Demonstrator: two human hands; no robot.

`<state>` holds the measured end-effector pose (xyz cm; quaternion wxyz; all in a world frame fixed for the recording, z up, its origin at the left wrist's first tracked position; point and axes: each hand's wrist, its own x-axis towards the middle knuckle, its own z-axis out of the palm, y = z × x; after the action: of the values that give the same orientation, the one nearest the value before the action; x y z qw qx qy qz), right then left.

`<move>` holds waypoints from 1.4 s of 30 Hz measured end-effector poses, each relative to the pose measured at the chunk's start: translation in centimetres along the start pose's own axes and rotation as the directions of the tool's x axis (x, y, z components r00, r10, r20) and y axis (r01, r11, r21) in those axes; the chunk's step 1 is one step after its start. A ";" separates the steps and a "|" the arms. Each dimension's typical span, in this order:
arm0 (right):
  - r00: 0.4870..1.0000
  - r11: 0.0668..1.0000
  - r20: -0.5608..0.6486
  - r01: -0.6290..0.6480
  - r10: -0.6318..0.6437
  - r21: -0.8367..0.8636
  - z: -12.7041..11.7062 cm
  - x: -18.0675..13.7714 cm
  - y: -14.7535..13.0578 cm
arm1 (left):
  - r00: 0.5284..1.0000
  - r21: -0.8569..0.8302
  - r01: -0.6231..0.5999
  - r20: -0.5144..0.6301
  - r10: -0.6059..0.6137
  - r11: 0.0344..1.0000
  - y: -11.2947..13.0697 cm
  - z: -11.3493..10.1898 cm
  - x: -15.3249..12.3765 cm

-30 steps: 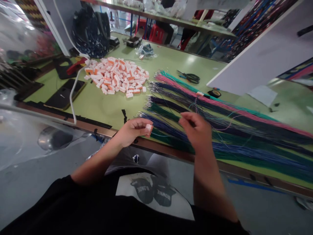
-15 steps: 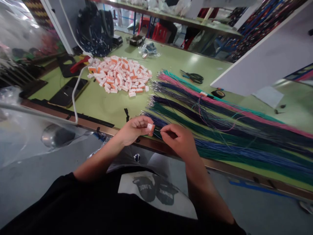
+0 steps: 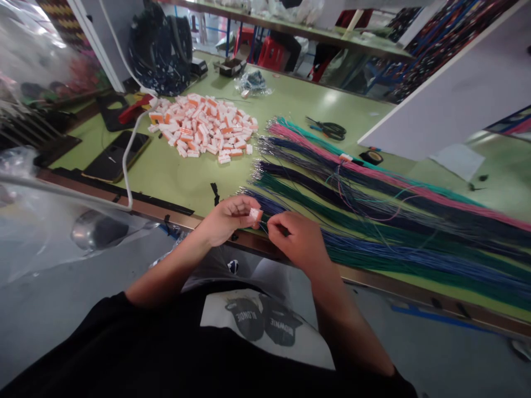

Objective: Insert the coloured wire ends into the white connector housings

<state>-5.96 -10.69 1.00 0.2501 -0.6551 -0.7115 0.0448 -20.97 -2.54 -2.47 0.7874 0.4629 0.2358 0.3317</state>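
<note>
My left hand is closed on a small white and orange connector at the table's near edge. Right beside it, my right hand pinches the end of a thin wire, its fingertips almost touching the connector. Bundles of long wires in pink, teal, purple, green and blue lie fanned across the green table to the right of both hands. A heap of white and orange connectors sits further back on the left.
A phone and a white cable lie at the left. Scissors and a roll of black tape rest behind the wires. A black bag stands at the back, a white board leans at right.
My right hand came down from above the wire bundles and moved left to the connector, bringing a wire end with it. My left hand stayed put with the connector.
</note>
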 end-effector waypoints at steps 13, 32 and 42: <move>0.999 0.996 0.014 -0.044 0.045 -0.077 1.5 0.2 -0.6 | 0.998 0.029 -0.040 -0.037 0.041 0.999 0.2 0.6 -0.1; 0.997 0.974 0.075 -0.042 0.026 0.221 1.2 -0.4 0.0 | 0.998 0.095 -0.031 -0.057 0.037 0.995 0.1 0.6 -0.3; 0.927 0.786 0.062 -0.276 0.369 -0.553 -2.3 6.6 9.7 | 0.998 0.077 -0.056 0.024 0.054 0.995 -0.6 0.0 0.1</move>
<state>3.71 -3.62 1.16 -0.0141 -0.8045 -0.5909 -0.0583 -20.76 -2.66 -3.03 0.7619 0.5030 0.2272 0.3388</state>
